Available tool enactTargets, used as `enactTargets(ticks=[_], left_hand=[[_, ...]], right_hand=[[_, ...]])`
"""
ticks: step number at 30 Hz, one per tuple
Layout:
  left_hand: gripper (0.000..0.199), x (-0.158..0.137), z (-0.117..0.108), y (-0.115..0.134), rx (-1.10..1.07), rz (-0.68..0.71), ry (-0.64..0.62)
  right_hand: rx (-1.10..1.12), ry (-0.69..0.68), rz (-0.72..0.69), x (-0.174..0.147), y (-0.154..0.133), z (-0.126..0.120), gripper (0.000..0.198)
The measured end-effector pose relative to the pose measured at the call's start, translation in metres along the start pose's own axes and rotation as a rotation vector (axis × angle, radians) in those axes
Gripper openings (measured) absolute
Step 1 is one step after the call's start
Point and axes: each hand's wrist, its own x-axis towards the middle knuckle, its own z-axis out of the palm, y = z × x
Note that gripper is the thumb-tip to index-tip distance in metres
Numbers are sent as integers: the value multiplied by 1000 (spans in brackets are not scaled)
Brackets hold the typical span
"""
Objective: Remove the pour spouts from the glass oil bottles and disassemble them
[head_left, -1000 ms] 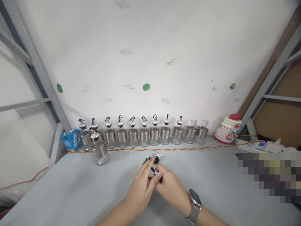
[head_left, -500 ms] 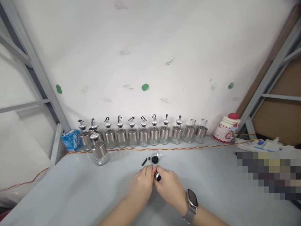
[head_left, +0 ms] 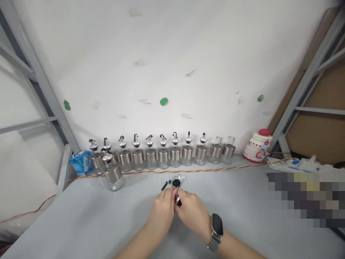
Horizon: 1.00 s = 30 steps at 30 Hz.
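Observation:
My left hand (head_left: 162,210) and my right hand (head_left: 193,211) meet low in the middle of the view, fingers closed around a small silver-and-black pourer spout (head_left: 178,200). Most of the spout is hidden by the fingers; its black end points down toward me. Just beyond the fingertips another pourer spout (head_left: 176,183) lies on its side, black stopper facing me. Left of it lie a short black stick (head_left: 164,186) and a tiny black piece (head_left: 170,181). A watch (head_left: 217,225) is on my right wrist.
Glass bottles with steel bands (head_left: 163,155) line the wall; most carry spouts, two at right have open necks (head_left: 219,139). One capped bottle (head_left: 113,174) stands forward at left. A blue carton (head_left: 81,163), a red-and-white jar (head_left: 257,145) and a twisted cable (head_left: 145,171) are also there.
The whole view has shifted slightly. Both hands stay together on the spout, which is turned a little, and the fingertips now sit closer to the lying spout.

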Motion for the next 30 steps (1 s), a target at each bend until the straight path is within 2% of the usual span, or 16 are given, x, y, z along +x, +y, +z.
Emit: enactTargets(ticks=[5, 8, 10, 14, 18, 25, 30], left_hand=[[29, 7, -11, 6, -523, -303, -95], [38, 10, -17, 10, -901, -510, -174], [40, 10, -16, 11, -1045, -585, -192], [37, 7, -9, 9, -1056, -629, -108], [34, 5, -4, 7, -1033, -657, -94], [33, 1, -1, 13, -807, -600, -36], [34, -1, 1, 14, -753, -578, -18]], right_hand=[[160, 38, -22, 5, 5, 5, 14], [221, 85, -33, 5, 7, 4, 9], [219, 100, -36, 4, 8, 3, 9], [183, 94, -40, 2, 7, 6, 10], [147, 72, -19, 2, 5, 8, 11], [75, 72, -2, 2, 4, 7, 8], [23, 83, -23, 2, 2, 7, 8]])
